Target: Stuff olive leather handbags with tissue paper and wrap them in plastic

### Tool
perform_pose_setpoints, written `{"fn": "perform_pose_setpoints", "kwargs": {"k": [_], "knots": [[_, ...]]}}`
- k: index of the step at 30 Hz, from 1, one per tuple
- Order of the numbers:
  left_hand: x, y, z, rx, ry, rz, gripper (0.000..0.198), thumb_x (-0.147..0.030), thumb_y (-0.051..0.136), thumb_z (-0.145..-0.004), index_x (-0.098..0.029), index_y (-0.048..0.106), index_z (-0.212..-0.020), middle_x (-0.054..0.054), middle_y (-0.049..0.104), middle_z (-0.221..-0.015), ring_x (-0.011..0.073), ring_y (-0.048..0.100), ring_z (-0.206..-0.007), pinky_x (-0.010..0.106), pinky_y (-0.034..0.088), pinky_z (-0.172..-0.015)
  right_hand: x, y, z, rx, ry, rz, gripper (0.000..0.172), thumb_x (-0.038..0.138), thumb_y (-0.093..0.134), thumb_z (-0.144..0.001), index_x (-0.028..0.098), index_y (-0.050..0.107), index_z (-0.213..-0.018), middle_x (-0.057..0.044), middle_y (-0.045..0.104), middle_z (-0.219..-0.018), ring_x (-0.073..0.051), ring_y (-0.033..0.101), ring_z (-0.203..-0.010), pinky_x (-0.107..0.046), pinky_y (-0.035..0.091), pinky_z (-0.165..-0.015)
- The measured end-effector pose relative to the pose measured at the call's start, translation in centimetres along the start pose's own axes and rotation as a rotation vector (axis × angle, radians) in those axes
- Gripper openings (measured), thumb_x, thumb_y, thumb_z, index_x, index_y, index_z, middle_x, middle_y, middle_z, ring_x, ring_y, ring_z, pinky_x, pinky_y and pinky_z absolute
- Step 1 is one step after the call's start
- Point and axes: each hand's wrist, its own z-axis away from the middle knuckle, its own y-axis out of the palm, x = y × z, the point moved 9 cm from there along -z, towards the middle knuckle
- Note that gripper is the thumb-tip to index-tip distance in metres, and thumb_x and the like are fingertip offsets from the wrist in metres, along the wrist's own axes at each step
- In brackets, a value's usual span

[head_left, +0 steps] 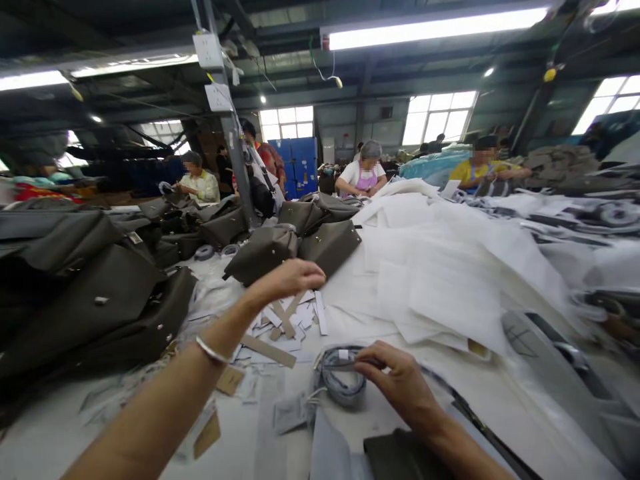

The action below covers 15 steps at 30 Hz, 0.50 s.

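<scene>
My left hand reaches forward over a scatter of white and brown card strips, in front of a dark brown bag. Its fingers stretch to the right, somewhat blurred, and no object shows in them. A pale bangle circles that wrist. Lower down, my right hand is closed in a pinch at the edge of a coiled grey strap. The coil lies on the table and carries a small white label. A dark folded piece lies beneath my right forearm.
Dark bags are piled at the left, and white sheets are heaped at the right. A grey machine or case stands at the right edge. A post rises behind the bags. Several people work farther back.
</scene>
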Motion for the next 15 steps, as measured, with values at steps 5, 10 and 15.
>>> {"fn": "perform_pose_setpoints", "kwargs": {"k": [5, 10, 15], "knots": [[-0.6, 13.5, 5.4, 0.245, 0.005, 0.319, 0.027, -0.039, 0.063, -0.081, -0.018, 0.076, -0.091, -0.001, 0.071, -0.075, 0.0141, 0.06, -0.069, 0.02, 0.041, -0.063, -0.1, 0.0, 0.2, -0.031, 0.034, -0.09, 0.013, 0.033, 0.069, -0.081, 0.023, 0.074, -0.088, -0.002, 0.071, -0.08, -0.019, 0.064, -0.074, -0.028, 0.049, -0.069], [1.4, 16.7, 7.0, 0.146, -0.136, 0.729, 0.047, -0.056, 0.064, -0.08, -0.01, 0.072, -0.081, 0.007, 0.07, -0.075, 0.0149, 0.061, -0.066, 0.024, 0.045, -0.065, -2.1, 0.7, 0.3, -0.092, 0.16, -0.26, 0.032, 0.035, 0.075, -0.074, 0.02, 0.064, -0.101, 0.001, 0.064, -0.072, -0.016, 0.058, -0.061, -0.026, 0.046, -0.057], [1.8, 16.8, 7.9, 0.043, -0.203, 0.996, 0.057, -0.066, 0.066, -0.074, -0.009, 0.069, -0.08, 0.008, 0.068, -0.073, 0.0152, 0.059, -0.064, 0.025, 0.045, -0.064, -2.3, 2.2, 0.5, -0.033, 0.166, -0.401, 0.034, 0.034, 0.074, -0.076, 0.022, 0.053, -0.1, 0.001, 0.065, -0.075, -0.017, 0.063, -0.064, -0.028, 0.048, -0.061]]}}
